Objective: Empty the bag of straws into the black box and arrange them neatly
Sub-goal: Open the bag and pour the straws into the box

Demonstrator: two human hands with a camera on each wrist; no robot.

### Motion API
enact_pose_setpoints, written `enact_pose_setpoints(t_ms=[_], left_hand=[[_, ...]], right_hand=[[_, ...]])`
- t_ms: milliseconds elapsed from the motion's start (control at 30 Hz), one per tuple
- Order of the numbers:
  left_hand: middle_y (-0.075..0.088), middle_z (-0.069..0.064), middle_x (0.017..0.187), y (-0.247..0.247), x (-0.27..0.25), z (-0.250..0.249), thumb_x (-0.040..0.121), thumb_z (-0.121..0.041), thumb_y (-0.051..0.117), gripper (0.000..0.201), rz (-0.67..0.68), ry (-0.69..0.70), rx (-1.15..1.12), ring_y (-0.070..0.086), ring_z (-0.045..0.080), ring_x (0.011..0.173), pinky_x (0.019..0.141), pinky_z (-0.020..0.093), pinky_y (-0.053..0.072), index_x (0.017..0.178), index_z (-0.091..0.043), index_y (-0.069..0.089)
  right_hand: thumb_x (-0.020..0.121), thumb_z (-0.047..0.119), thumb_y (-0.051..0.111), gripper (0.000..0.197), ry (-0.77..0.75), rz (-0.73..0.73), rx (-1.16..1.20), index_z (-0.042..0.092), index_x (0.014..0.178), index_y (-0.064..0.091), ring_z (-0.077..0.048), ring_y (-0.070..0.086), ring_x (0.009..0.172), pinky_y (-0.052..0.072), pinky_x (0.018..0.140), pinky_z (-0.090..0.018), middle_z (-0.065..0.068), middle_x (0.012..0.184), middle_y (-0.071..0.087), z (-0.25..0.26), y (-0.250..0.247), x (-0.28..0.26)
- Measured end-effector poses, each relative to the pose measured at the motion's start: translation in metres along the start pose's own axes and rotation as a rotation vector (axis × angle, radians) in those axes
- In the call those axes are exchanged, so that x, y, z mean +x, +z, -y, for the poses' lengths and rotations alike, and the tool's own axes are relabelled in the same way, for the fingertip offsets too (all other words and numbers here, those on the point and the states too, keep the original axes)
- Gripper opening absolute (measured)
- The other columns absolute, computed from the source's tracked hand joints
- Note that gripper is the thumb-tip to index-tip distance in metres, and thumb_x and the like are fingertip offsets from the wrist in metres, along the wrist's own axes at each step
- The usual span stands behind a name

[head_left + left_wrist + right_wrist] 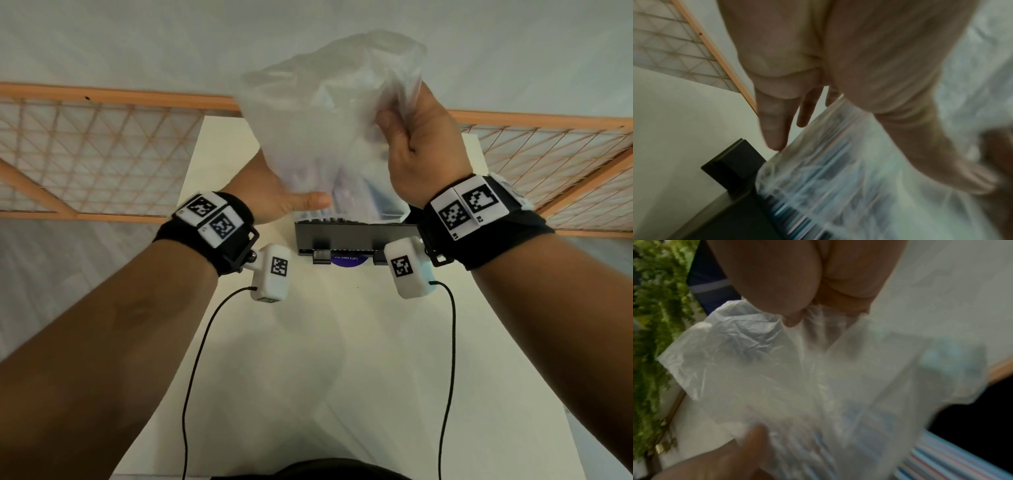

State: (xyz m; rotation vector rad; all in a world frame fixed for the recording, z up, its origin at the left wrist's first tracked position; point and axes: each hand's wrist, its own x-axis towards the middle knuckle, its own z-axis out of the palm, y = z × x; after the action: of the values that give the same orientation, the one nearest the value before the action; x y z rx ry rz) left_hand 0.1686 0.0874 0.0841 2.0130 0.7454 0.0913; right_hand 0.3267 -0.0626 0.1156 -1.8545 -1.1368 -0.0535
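My right hand (421, 150) pinches the upturned bag (318, 102) at one o'clock. My left hand (274, 195), fingers (772, 126) straight, presses its side. The straws (941, 456) point lengthwise toward six o'clock, into the black box (352, 236) just below.

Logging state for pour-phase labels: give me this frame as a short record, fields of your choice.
phase: emptying
bag: clear plastic, mouth down over black box
right hand: grips bunched upper end
left hand: steadies lower part, thumb across front, fingers straight
straws: striped, some inside bag, some out at its mouth
black box: on white table
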Motion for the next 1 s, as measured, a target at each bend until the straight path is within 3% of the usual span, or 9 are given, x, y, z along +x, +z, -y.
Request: enact_pose_setpoints(t_ms=[133, 267, 467, 567, 600, 633, 667, 800, 1000], left_hand=[[0.062, -0.008, 0.132, -0.013, -0.004, 0.006, 0.059, -0.060, 0.090, 0.107, -0.022, -0.029, -0.487, 0.062, 0.017, 0.120, 0.084, 0.045, 0.058, 0.148, -0.038, 0.035], [0.058, -0.011, 0.141, 0.008, -0.007, -0.005, 0.076, -0.068, 0.064, 0.084, 0.094, -0.152, -0.500, 0.054, 0.022, 0.132, 0.108, 0.051, 0.044, 0.148, -0.031, 0.041], [0.066, -0.011, 0.088, 0.011, -0.016, -0.014, 0.079, -0.077, 0.052, 0.072, 0.012, -0.101, -0.126, 0.065, 0.010, 0.088, 0.079, 0.021, 0.048, 0.117, -0.017, 0.064], [0.056, -0.026, 0.105, 0.003, -0.012, -0.010, 0.099, -0.046, 0.052, 0.046, 0.023, -0.052, -0.217, 0.048, -0.013, 0.081, 0.081, 0.002, 0.047, 0.131, -0.013, 0.058], [0.058, -0.025, 0.111, 0.000, -0.011, -0.010, 0.099, -0.043, 0.054, 0.053, 0.024, -0.029, -0.334, 0.040, 0.003, 0.115, 0.086, 0.000, 0.031, 0.141, -0.011, 0.052], [0.062, -0.024, 0.113, -0.002, -0.012, -0.013, 0.093, -0.047, 0.056, 0.063, 0.010, -0.008, -0.422, 0.065, -0.011, 0.095, 0.074, 0.001, 0.050, 0.146, -0.014, 0.047], [0.066, -0.024, 0.111, -0.004, -0.012, -0.014, 0.083, -0.053, 0.059, 0.072, -0.007, 0.007, -0.477, 0.064, -0.017, 0.090, 0.057, -0.001, 0.042, 0.145, -0.018, 0.046], [0.074, -0.028, 0.104, -0.008, -0.012, -0.016, 0.059, -0.068, 0.065, 0.072, -0.002, 0.078, -0.535, 0.067, -0.010, 0.102, 0.078, 0.011, 0.055, 0.121, -0.034, 0.053], [0.069, -0.019, 0.126, -0.011, -0.004, -0.012, 0.055, -0.086, 0.058, 0.090, 0.004, 0.148, -0.475, 0.062, 0.001, 0.121, 0.101, 0.026, 0.049, 0.130, -0.037, 0.052]], right_hand=[[0.099, 0.017, 0.045, 0.013, 0.048, -0.027, 0.029, 0.015, 0.108, 0.054, -0.015, 0.066, 0.083, 0.056, 0.071, -0.032, 0.008, 0.088, 0.060, 0.000, -0.008, 0.000], [0.098, 0.018, 0.045, 0.013, 0.039, 0.006, 0.000, 0.016, 0.106, 0.056, -0.018, 0.068, 0.080, 0.057, 0.068, -0.040, 0.013, 0.084, 0.060, 0.004, -0.003, 0.002], [0.098, 0.018, 0.045, 0.024, -0.048, -0.015, -0.058, 0.005, 0.114, 0.058, -0.012, 0.060, 0.074, 0.053, 0.069, -0.030, 0.022, 0.078, 0.055, 0.018, -0.005, 0.009], [0.098, 0.020, 0.045, 0.025, -0.029, -0.008, -0.068, 0.006, 0.114, 0.058, -0.018, 0.063, 0.076, 0.054, 0.070, -0.038, 0.016, 0.079, 0.059, 0.019, -0.008, 0.008], [0.098, 0.020, 0.045, 0.024, -0.022, -0.014, -0.065, 0.007, 0.112, 0.058, -0.019, 0.064, 0.077, 0.054, 0.070, -0.038, 0.010, 0.082, 0.062, 0.019, -0.010, 0.009], [0.098, 0.020, 0.045, 0.022, -0.015, -0.020, -0.055, 0.008, 0.110, 0.058, -0.020, 0.064, 0.077, 0.054, 0.069, -0.038, 0.005, 0.084, 0.064, 0.020, -0.012, 0.010], [0.098, 0.020, 0.044, 0.021, -0.009, -0.024, -0.046, 0.009, 0.108, 0.058, -0.019, 0.065, 0.078, 0.054, 0.069, -0.036, 0.002, 0.086, 0.064, 0.021, -0.014, 0.011], [0.097, 0.022, 0.043, 0.012, -0.017, -0.042, -0.017, 0.025, 0.102, 0.054, -0.016, 0.067, 0.080, 0.055, 0.070, -0.036, 0.001, 0.090, 0.067, 0.024, -0.018, 0.016], [0.098, 0.021, 0.040, 0.010, -0.041, -0.062, 0.036, 0.028, 0.104, 0.046, -0.024, 0.070, 0.080, 0.057, 0.061, -0.035, -0.007, 0.095, 0.068, 0.036, -0.026, 0.020]])
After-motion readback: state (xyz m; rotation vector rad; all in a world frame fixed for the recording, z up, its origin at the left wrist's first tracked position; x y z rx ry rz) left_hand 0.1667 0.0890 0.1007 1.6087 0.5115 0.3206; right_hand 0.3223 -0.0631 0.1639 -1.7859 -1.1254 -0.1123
